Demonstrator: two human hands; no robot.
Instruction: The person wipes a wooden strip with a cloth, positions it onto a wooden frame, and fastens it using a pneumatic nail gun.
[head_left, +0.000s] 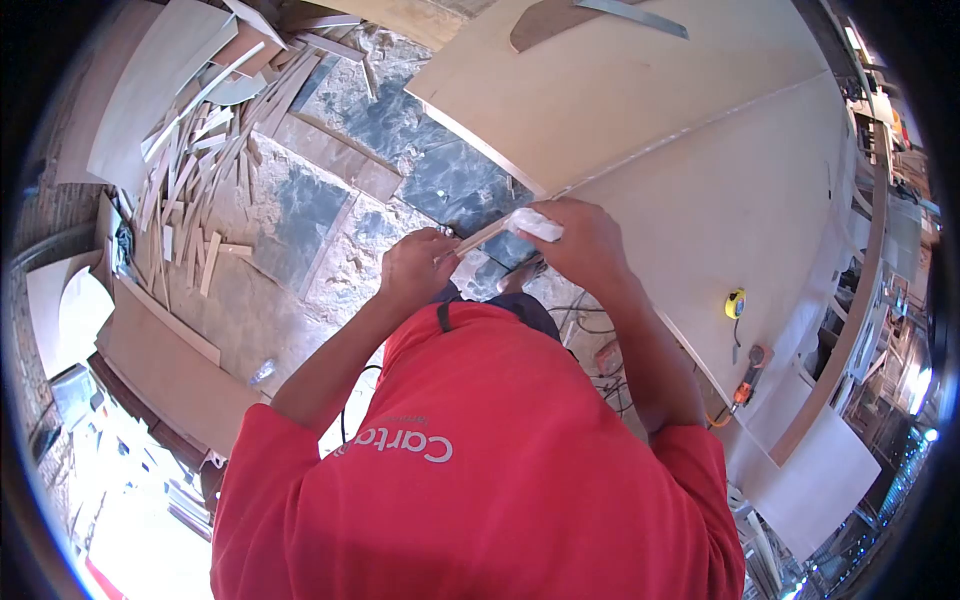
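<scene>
My left hand (413,270) is closed around the near end of a narrow wooden strip (483,236) in front of my body. My right hand (583,245) grips a crumpled white wad (537,224), which looks like cloth or paper, at the strip's other end. The wad overlaps the strip there. Right behind that hand is the corner of a large pale wooden panel (720,200) on the work surface. My right forearm passes over the panel's near edge.
A yellow tape measure (735,303) and an orange power tool (747,375) lie on the right panel. A metal strip (635,16) rests on the far panel (600,90). Scrap wood strips (205,165) pile up on the left floor. Cables (610,380) trail beside my legs.
</scene>
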